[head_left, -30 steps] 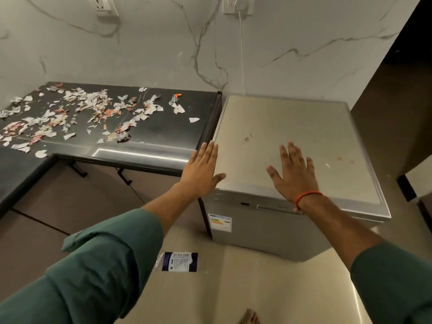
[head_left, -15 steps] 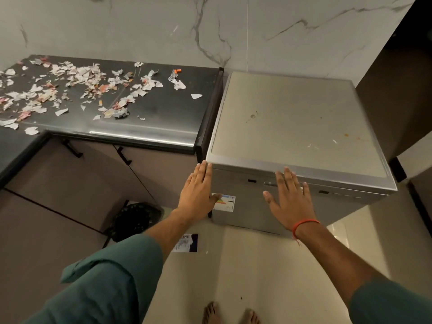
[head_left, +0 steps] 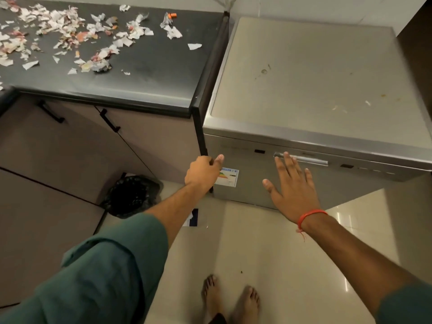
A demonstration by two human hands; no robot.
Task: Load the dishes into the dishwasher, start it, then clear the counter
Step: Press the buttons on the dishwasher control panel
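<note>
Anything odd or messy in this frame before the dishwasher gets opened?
Yes. Torn paper scraps are strewn over the dark counter, with a small orange bit among them. A printed packet lies on the floor by the black bin bag. The dishwasher top carries a few small stains. Its door looks shut.

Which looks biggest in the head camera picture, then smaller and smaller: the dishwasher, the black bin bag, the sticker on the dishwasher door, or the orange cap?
1. dishwasher
2. black bin bag
3. sticker
4. orange cap
</note>
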